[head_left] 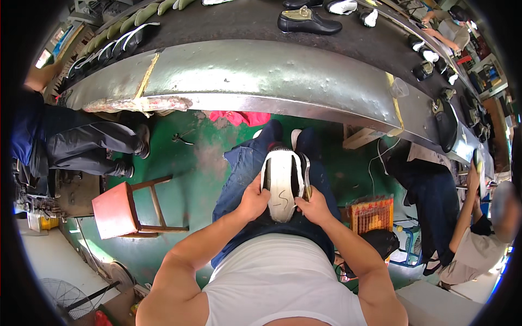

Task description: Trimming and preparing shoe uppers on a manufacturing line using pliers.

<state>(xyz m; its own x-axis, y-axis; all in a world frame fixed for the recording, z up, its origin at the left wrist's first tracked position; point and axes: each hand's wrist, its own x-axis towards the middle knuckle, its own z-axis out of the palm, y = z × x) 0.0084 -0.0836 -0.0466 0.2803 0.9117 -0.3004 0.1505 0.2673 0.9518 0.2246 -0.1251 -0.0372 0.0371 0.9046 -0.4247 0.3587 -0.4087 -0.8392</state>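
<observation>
A black shoe upper with a white underside (281, 191) rests upside down over my lap, its pale bottom facing up with a dark squiggle drawn on it. A white edge runs round its rim. My left hand (254, 200) is closed on the shoe's left side, thumb against the edge. On the other side, my right hand (315, 207) closes round a slim metal hand tool (307, 176) lying along the shoe's right edge. The tool's exact kind is hard to make out. My right fingertips also meet the shoe's edge.
Ahead runs a metal-edged conveyor bench (234, 70) carrying a black loafer (309, 22) and more shoes. A red-seated stool (115, 211) stands at left, pliers (182, 137) on the green floor. A wooden bead seat mat (372, 215) is at right. People sit on both sides.
</observation>
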